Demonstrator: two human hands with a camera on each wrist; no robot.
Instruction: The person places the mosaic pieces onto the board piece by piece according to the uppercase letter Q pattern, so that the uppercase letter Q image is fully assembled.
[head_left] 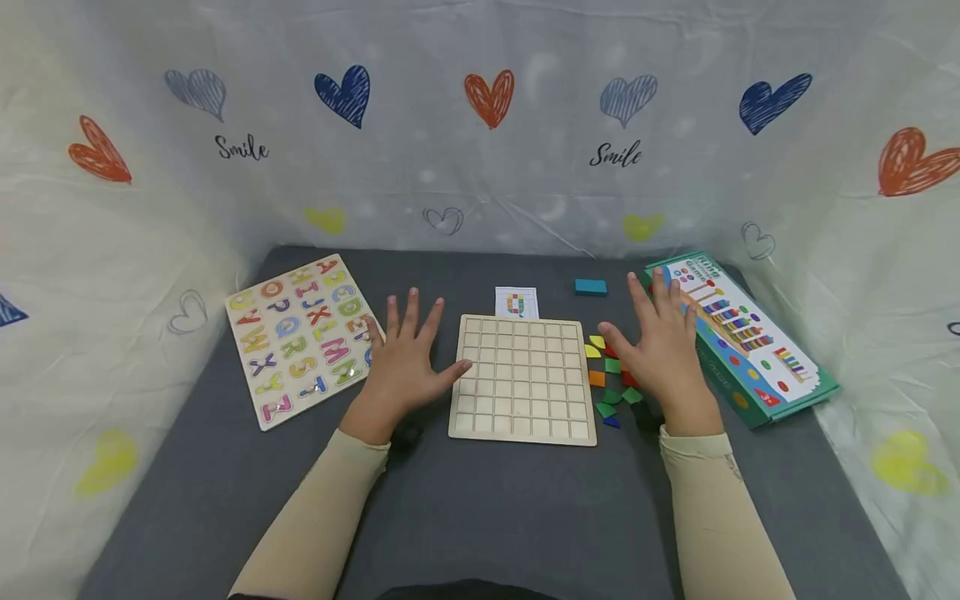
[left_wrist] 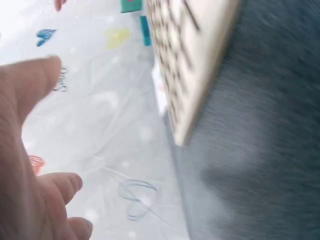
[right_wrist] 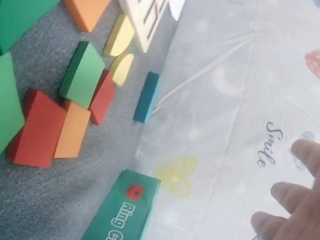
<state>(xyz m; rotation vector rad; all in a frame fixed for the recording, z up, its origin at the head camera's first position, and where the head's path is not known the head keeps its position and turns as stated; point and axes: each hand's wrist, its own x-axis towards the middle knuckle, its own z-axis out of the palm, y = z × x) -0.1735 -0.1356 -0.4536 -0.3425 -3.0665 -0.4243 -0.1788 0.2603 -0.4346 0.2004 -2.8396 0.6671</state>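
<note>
Left hand (head_left: 408, 367) and right hand (head_left: 666, 354) held with fingers spread, nothing gripped | grid board (head_left: 522, 381) laid on counter (head_left: 510, 517) between them, blocks (head_left: 612, 366) beside its right edge | board judged light, stiff, best lifted by opposite rims; blocks likely hard, best pinched by sides

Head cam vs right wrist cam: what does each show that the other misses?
Only head: the left hand and the pale rectangular alphabet board with coloured letters.

Only right wrist: readable white "Ring" lettering on the green rectangular box.

Both: the right hand (just fingertips in the wrist view), small coloured blocks, the pale wooden grid board (just a corner in the wrist view), the teal rectangular block and the white heart-printed curtain.
</note>
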